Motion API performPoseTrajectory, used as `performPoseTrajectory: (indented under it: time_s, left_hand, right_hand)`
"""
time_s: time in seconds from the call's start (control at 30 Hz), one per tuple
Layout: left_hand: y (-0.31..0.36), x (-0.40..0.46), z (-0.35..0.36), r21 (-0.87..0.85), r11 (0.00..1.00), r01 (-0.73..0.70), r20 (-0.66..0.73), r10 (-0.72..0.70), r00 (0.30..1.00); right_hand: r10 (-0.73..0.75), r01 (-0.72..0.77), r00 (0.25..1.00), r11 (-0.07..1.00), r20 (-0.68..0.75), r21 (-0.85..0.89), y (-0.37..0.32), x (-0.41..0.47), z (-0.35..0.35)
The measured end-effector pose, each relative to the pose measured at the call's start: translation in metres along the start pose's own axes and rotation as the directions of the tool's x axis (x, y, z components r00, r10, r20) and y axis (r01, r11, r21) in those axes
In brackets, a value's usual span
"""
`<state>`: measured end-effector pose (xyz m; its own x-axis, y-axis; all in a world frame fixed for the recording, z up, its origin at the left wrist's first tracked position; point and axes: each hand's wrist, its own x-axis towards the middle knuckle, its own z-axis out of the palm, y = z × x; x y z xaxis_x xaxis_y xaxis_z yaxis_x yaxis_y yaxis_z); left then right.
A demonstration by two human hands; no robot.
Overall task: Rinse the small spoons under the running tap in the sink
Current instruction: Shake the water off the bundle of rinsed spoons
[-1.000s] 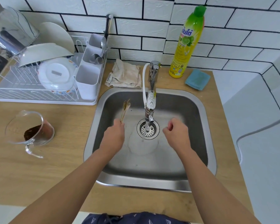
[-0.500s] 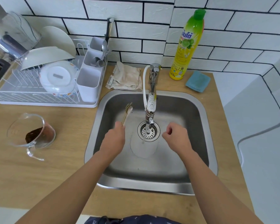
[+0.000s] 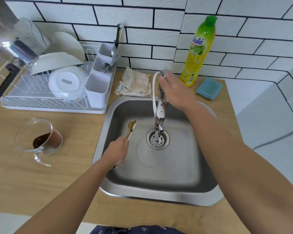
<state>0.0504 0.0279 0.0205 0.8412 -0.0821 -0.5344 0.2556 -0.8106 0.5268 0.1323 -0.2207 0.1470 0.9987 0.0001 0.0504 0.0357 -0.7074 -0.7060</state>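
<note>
My left hand [image 3: 117, 150] grips a bundle of small gold spoons [image 3: 130, 128] by the handles, bowls pointing away, over the left side of the steel sink [image 3: 161, 196]. The spoons sit left of the tap spout [image 3: 159, 115] and apart from it. A thin stream runs from the spout onto the drain strainer [image 3: 157, 139]. My right hand [image 3: 175, 89] rests on the tap handle [image 3: 163, 72] at the back of the sink, fingers laid over it.
A white dish rack [image 3: 54, 98] with bowls, a plate and a cutlery caddy stands back left. A glass jug [image 3: 39, 141] with brown powder sits on the counter at left. A folded cloth [image 3: 135, 83], a yellow dish soap bottle [image 3: 199, 53] and a blue sponge [image 3: 209, 88] line the back.
My right hand has risen from beside the drain to the tap handle. My left hand has stayed at the left of the sink, still holding the spoons.
</note>
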Motion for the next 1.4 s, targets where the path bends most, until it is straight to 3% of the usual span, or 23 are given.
performPoseTrajectory:
  time_s: [0.07, 0.2, 0.3, 0.4, 0.5, 0.6, 0.67, 0.77, 0.83, 0.93, 0.97, 1.0, 1.03, 1.07, 1.1, 1.13, 1.17, 1.2, 1.23, 1.3, 1.37, 1.4]
  left_hand:
    - [0.002, -0.003, -0.001, -0.021, 1.000, 0.000, 0.013, 0.000, 1.000]
    - [0.005, -0.008, -0.001, -0.025, 1.000, -0.004, 0.014, 0.005, 1.000]
    - [0.008, -0.009, 0.002, -0.031, 0.999, -0.011, 0.016, 0.011, 1.000]
    - [0.010, -0.013, 0.001, -0.034, 0.999, -0.018, 0.005, 0.018, 1.000]
    - [0.010, -0.019, 0.000, -0.034, 0.999, -0.034, -0.007, 0.034, 0.999]
    - [0.018, -0.027, -0.008, -0.025, 0.998, -0.064, -0.019, 0.064, 0.998]
    - [0.029, -0.035, -0.019, -0.037, 0.994, -0.100, -0.056, 0.098, 0.994]
    - [0.047, -0.050, -0.039, 0.001, 0.980, -0.201, -0.186, 0.198, 0.963]
    - [0.052, -0.060, -0.048, -0.011, 0.953, -0.304, -0.313, 0.285, 0.906]
    - [0.052, -0.075, -0.048, -0.020, 0.894, -0.449, -0.536, 0.369, 0.759]
    - [0.050, -0.075, -0.044, -0.034, 0.884, -0.467, -0.561, 0.370, 0.741]
    - [0.047, -0.072, -0.041, -0.042, 0.896, -0.442, -0.517, 0.359, 0.777]
    - [0.043, -0.066, -0.041, 0.071, 0.928, -0.367, -0.367, 0.366, 0.855]
    - [0.039, -0.060, -0.041, 0.316, 0.908, -0.277, -0.106, 0.323, 0.940]
    - [0.038, -0.056, -0.041, 0.557, 0.790, -0.256, 0.145, 0.211, 0.967]
    - [0.036, -0.054, -0.042, 0.729, 0.625, -0.280, 0.289, 0.089, 0.953]
    - [0.035, -0.053, -0.044, 0.794, 0.526, -0.304, 0.338, 0.034, 0.941]
    - [0.033, -0.051, -0.045, 0.795, 0.534, -0.288, 0.324, 0.028, 0.946]
    - [0.031, -0.049, -0.044, 0.727, 0.646, -0.234, 0.257, 0.061, 0.965]
    - [0.030, -0.051, -0.040, 0.430, 0.882, -0.194, 0.057, 0.188, 0.981]
    - [0.031, -0.058, -0.030, 0.140, 0.950, -0.280, -0.227, 0.306, 0.925]
    - [0.032, -0.060, -0.026, 0.094, 0.944, -0.316, -0.307, 0.330, 0.893]
  right_hand:
    - [0.011, -0.007, 0.996, 0.999, 0.083, -0.045, -0.002, 0.012, 0.002]
    - [0.010, -0.004, 0.997, 0.997, 0.079, -0.076, 0.007, 0.006, 0.009]
    - [0.073, -0.094, 0.989, 0.981, 0.129, 0.167, 0.019, -0.009, 0.010]
    - [0.312, -0.273, 0.950, 0.870, -0.030, 0.411, 0.030, -0.036, 0.007]
    - [0.429, -0.344, 0.863, 0.886, -0.266, 0.310, 0.055, -0.086, 0.018]
    - [0.487, -0.448, 0.858, 0.865, -0.165, 0.225, 0.068, -0.130, 0.029]
    - [0.465, -0.441, 0.867, 0.883, -0.179, 0.162, 0.063, -0.140, 0.024]
    - [0.340, -0.329, 0.884, 0.940, -0.322, 0.088, 0.039, -0.136, 0.000]
    - [0.220, -0.211, 0.857, 0.975, -0.467, 0.072, 0.020, -0.136, -0.015]
    - [0.101, -0.083, 0.780, 0.995, -0.617, 0.058, 0.004, -0.142, -0.020]
    - [0.101, -0.091, 0.790, 0.995, -0.605, 0.048, 0.006, -0.145, -0.015]
    - [0.130, -0.131, 0.837, 0.991, -0.531, 0.036, 0.013, -0.149, -0.007]
    - [0.213, -0.221, 0.919, 0.975, -0.332, 0.014, 0.019, -0.154, 0.002]
    - [0.334, -0.335, 0.942, 0.939, -0.025, -0.079, 0.026, -0.160, 0.014]
    - [0.423, -0.384, 0.880, 0.901, 0.217, -0.200, 0.036, -0.167, 0.027]
    - [0.481, -0.408, 0.818, 0.872, 0.315, -0.271, 0.043, -0.175, 0.037]
    - [0.489, -0.424, 0.821, 0.868, 0.296, -0.260, 0.045, -0.178, 0.043]
    - [0.471, -0.439, 0.863, 0.878, 0.183, -0.189, 0.044, -0.178, 0.044]
    - [0.452, -0.445, 0.891, 0.889, 0.052, -0.107, 0.041, -0.176, 0.042]
    - [0.370, -0.387, 0.905, 0.921, -0.212, -0.048, 0.037, -0.170, 0.033]
    - [0.264, -0.280, 0.875, 0.960, -0.405, 0.021, 0.031, -0.168, 0.024]
    - [0.229, -0.243, 0.860, 0.970, -0.455, 0.029, 0.030, -0.167, 0.023]
